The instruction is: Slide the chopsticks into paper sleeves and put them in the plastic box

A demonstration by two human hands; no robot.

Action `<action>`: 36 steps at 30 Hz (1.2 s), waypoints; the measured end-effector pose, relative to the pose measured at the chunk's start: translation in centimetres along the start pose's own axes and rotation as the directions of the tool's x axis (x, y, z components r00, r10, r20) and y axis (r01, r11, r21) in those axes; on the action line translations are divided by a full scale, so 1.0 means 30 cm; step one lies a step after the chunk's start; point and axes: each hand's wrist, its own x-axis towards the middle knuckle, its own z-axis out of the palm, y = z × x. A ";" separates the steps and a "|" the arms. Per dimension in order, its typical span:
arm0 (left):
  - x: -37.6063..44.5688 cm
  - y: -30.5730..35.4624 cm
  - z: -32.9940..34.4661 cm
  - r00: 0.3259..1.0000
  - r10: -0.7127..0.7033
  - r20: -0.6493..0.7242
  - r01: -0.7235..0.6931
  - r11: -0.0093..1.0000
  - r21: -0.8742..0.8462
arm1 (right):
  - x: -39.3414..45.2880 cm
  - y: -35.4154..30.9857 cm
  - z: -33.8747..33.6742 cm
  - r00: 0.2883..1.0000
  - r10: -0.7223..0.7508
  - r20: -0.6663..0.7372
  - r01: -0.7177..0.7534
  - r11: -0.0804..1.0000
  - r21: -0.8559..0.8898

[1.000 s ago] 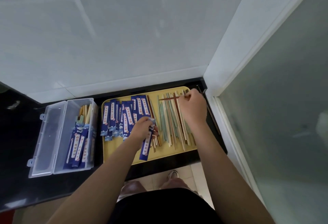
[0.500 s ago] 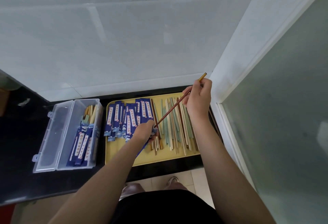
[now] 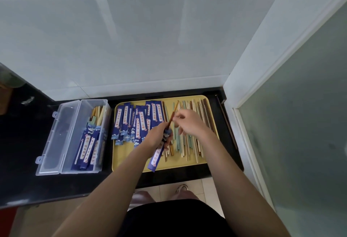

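Left hand [image 3: 158, 136]: centre of the frame, over the yellow tray; fingers curled round the upper end of one blue paper sleeve [image 3: 156, 156], which hangs down and left from the fist toward the tray's lower edge.

Brown chopstick [image 3: 172, 116]: lower end entering the top of the held sleeve at the left fist; shaft slants up and right, its lighter tip above both hands.

Right hand [image 3: 189, 124]: just right of the left hand; fingertips pinch the brown chopstick part-way up its shaft.

Loose chopsticks [image 3: 189, 142]: right half of the tray, lying roughly upright in the frame, partly under the right hand; colours pale wood, pale green, dark brown.

Empty sleeves [image 3: 131, 120]: left half of the tray, an overlapping heap of blue sleeves with a white printed panel and a wave pattern at the lower end.

Yellow tray [image 3: 129, 163]: centre of the frame, on the black counter [image 3: 22, 142]; rectangular, rounded corners.

Plastic box [image 3: 73, 135]: centre left of the frame, just beside the tray's left edge; clear, hinged lid laid open to the left. Inside lie several sleeved chopsticks [image 3: 90, 146], blue sleeves toward the bottom of the frame, bare wood and green ends toward the top.

Surroundings: pale tiled wall [image 3: 131, 39] across the upper frame; white frame with frosted pane [image 3: 300, 133] at the right; dark garment and a shoe on tiled floor at the bottom centre.
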 end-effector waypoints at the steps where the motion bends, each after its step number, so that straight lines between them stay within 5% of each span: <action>1: -0.001 -0.004 -0.005 1.000 -0.012 -0.011 0.012 1.000 -0.020 | 0.003 0.005 0.026 0.999 0.026 0.044 -0.025 1.000 -0.016; 11: 0.000 -0.093 -0.107 0.986 -0.041 -0.161 0.037 0.999 -0.028 | -0.004 0.113 0.334 0.972 0.233 -0.022 -0.222 0.887 -0.404; 30: -0.005 -0.067 -0.123 0.985 -0.073 -0.154 0.067 0.997 -0.041 | -0.005 0.094 0.251 0.935 0.351 -0.057 -0.356 0.916 -0.188; 36: 0.014 -0.017 -0.073 0.974 -0.076 -0.213 0.077 0.997 -0.001 | -0.040 0.004 0.020 0.923 0.255 -0.289 -0.272 0.962 -0.020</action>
